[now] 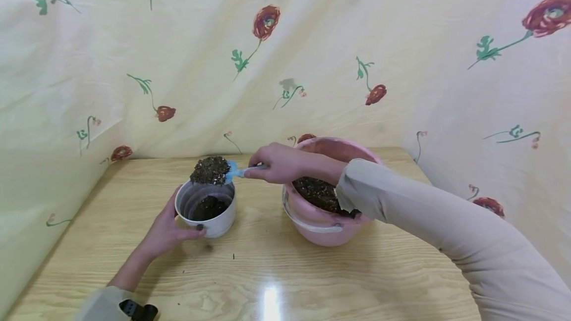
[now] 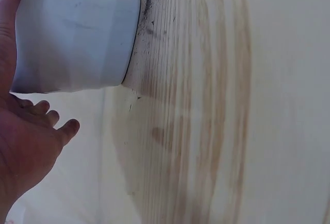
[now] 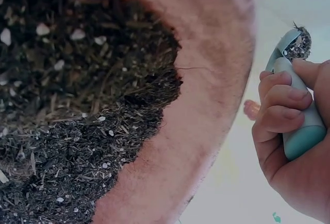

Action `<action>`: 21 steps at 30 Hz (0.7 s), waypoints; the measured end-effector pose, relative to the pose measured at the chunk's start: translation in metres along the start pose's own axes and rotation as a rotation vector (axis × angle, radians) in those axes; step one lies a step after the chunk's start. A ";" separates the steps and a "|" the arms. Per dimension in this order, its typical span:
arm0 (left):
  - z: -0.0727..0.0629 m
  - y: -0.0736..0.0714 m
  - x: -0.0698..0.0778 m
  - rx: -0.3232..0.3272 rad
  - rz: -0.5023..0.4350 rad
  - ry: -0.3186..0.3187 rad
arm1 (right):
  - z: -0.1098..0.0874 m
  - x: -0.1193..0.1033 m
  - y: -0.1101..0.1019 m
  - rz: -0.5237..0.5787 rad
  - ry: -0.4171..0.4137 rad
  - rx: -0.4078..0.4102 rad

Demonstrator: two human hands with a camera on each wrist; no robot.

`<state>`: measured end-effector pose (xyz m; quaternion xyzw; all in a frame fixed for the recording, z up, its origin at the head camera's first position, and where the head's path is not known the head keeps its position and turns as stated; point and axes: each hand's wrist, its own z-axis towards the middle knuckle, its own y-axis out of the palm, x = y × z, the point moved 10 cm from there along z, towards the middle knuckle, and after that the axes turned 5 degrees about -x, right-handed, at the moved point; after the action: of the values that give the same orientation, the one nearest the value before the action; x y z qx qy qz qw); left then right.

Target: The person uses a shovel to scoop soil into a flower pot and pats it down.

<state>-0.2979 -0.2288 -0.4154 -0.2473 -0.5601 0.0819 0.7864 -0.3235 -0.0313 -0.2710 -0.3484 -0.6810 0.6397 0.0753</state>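
Note:
My right hand [image 1: 280,163] grips the handle of a small blue trowel [image 1: 234,171], its blade heaped with dark soil [image 1: 209,170]. That loaded blade hangs over the far rim of a white flower pot [image 1: 219,225], which has a little soil [image 1: 209,208] at its bottom. On the pot's left side my left hand [image 1: 161,232] holds it, thumb across the near wall. The left wrist view shows the pot [image 2: 77,33] standing on the table. In the right wrist view, fingers [image 3: 281,118] wrap the trowel's grey and teal handle [image 3: 305,136].
A pink bucket [image 1: 308,212] of dark soil [image 1: 317,193] stands right of the pot, under my right forearm. Its white handle [image 1: 318,228] hangs at the front. Crumbs lie on the wooden table [image 1: 232,286]. Flowered cloth [image 1: 200,63] hangs behind and at both sides.

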 end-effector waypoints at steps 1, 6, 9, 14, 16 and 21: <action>0.000 0.000 -0.001 0.006 0.003 -0.001 | 0.003 0.001 0.001 -0.005 0.007 -0.008; 0.002 0.000 -0.003 0.020 0.017 -0.009 | 0.012 0.004 0.007 -0.013 0.021 -0.043; 0.003 0.000 -0.001 0.021 0.016 -0.005 | 0.014 0.004 0.009 -0.032 0.022 -0.058; 0.004 -0.001 0.000 0.013 -0.002 -0.011 | 0.018 0.005 0.014 -0.062 0.040 -0.102; 0.003 0.000 0.001 0.006 -0.024 -0.024 | 0.020 0.005 0.017 -0.070 0.054 -0.125; 0.003 0.002 0.001 -0.031 -0.096 -0.050 | 0.026 0.003 0.023 -0.096 0.058 -0.182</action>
<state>-0.2995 -0.2257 -0.4148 -0.2303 -0.5919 0.0417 0.7713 -0.3317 -0.0526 -0.2980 -0.3391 -0.7496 0.5607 0.0936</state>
